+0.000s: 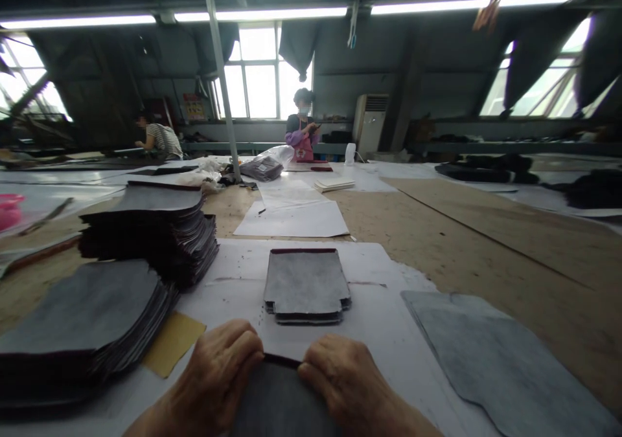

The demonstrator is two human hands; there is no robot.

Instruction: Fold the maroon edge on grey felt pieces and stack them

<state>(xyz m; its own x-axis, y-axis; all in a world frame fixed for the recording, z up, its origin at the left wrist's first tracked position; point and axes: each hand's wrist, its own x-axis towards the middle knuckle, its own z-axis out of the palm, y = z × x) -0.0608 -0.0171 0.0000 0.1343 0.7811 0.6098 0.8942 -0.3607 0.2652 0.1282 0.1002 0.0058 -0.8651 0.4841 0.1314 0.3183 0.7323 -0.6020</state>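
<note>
Both of my hands pinch the far edge of a grey sheet piece (286, 398), which has a dark folded strip along that edge. My left hand (221, 366) grips the strip's left end, and my right hand (347, 375) grips its right end. The lower part of the piece runs out of view at the bottom. Just beyond my hands lies a small stack of similar grey pieces (308, 281) with a dark red far edge and notched near corners. Whether the held piece has such notches is hidden.
Two tall stacks of grey pieces, a near one (72, 307) and a far one (160, 230), stand at left, beside a yellow card (175, 343). Larger grey pieces (495, 353) lie at right. White paper (296, 220) covers the table ahead. A metal pole (221, 68) rises beyond; two people are farther back.
</note>
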